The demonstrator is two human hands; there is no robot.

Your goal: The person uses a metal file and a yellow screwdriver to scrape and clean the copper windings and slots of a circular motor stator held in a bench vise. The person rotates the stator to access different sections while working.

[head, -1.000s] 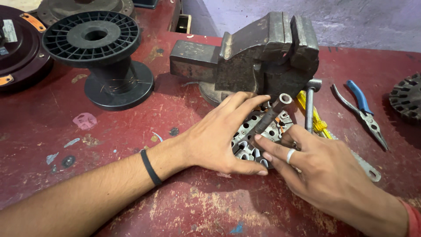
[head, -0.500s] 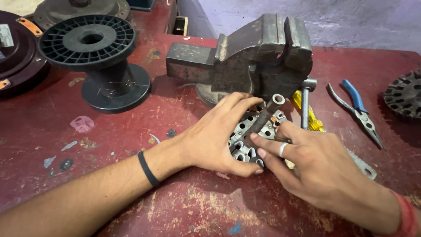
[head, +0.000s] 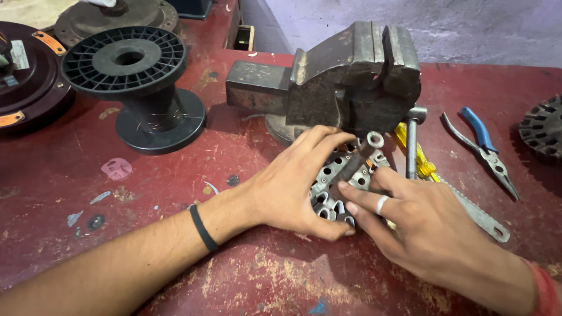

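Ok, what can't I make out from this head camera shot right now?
- Grey slotted metal core: mostly covered by the left hand and right hand.
- Dark toothed metal disc: cut off by the right edge.
- Round dark motor housing: cut off by the left edge.
- Yellow-handled screwdriver: tip hidden under the right hand.
- Whether either hand grips the core: unclear.

— Where are the hands?
— Left hand [head: 293, 187] and right hand [head: 421, 222] both press on a slotted metal core [head: 339, 175] on the red bench [head: 246, 275], just before the vise [head: 345, 82].
— Nearby?
— Black spool [head: 134, 88] to the left, blue pliers [head: 483, 146] to the right.
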